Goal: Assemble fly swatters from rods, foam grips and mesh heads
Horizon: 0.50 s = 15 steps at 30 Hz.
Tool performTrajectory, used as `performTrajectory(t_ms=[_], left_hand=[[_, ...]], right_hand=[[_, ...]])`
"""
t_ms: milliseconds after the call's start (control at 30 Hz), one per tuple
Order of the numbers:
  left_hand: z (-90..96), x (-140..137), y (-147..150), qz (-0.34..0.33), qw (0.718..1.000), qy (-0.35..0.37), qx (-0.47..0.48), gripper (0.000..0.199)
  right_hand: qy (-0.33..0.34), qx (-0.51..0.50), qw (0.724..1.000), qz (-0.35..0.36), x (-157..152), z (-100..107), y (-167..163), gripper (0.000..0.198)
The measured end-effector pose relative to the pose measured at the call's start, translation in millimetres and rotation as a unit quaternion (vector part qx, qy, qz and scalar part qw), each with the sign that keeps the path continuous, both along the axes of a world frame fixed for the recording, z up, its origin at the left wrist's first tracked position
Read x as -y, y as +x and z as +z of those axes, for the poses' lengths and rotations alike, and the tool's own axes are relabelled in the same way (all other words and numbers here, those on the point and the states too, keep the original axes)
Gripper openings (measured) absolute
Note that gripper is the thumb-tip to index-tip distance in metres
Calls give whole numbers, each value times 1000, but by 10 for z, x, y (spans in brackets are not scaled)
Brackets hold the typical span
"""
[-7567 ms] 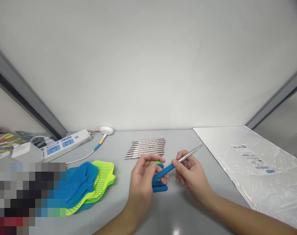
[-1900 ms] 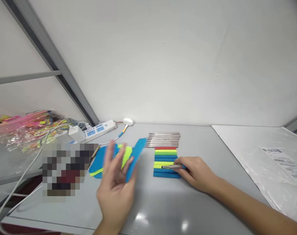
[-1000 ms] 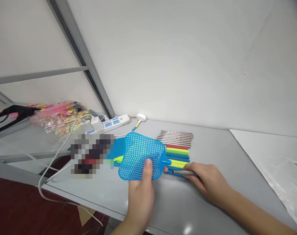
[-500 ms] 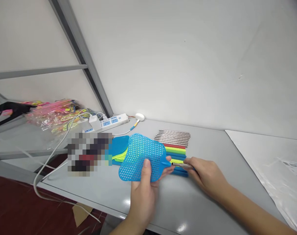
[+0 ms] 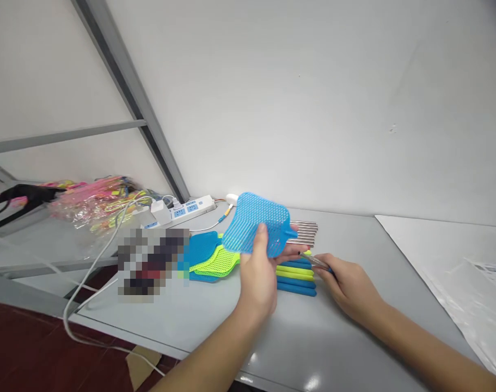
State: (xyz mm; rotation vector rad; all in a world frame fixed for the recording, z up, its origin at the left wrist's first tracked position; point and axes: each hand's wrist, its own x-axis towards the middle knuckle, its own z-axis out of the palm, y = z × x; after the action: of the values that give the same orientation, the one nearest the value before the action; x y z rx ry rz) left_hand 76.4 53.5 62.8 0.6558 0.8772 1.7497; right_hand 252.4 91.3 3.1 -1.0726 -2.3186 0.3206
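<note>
A blue fly swatter head (image 5: 253, 218), perforated and with a short neck on its right side, is gripped by my left hand (image 5: 261, 267), thumb on top and fingers beneath. My right hand (image 5: 341, 275) is closed around a telescopic fly swatter handle (image 5: 315, 261), of which a short metal end shows. The rod's dark tip is apart from the neck, below and right of it, near my left fingertips. Under my hands lies a row of blue and yellow-green grips (image 5: 295, 274). Several metal rods (image 5: 307, 231) lie behind, partly hidden.
Green fly swatter heads (image 5: 219, 261) and a blue one (image 5: 202, 246) lie left of my hands. A power strip (image 5: 193, 209) with a white cable stands at the back left. A white plastic sheet (image 5: 444, 261) covers the right side. Bagged colourful items (image 5: 96, 201) lie far left.
My left hand has lifted the blue swatter head up and to the right. Its neck has come apart from the rod tip, while my right hand stays near the same place.
</note>
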Motion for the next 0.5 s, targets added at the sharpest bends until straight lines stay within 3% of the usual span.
performTrajectory(t_ms=[133,267,367,500], left_hand=[[226,-454,93,-58,997,26,-41,37],[292,-806,222,-120,986,78,-85,40],[207,-801,211,-139,982,82,-100,44],[-33,-459,-41,-110,975,80,-178,49]], right_hand=[[-30,-39,997,-58,-77,-21,71,22],[-17,-60,992,-111,-115,-65,119,20],[-12,-75,988,-132,-97,-87,130,19],[12,-65,991,-115,-72,-120,125,19]])
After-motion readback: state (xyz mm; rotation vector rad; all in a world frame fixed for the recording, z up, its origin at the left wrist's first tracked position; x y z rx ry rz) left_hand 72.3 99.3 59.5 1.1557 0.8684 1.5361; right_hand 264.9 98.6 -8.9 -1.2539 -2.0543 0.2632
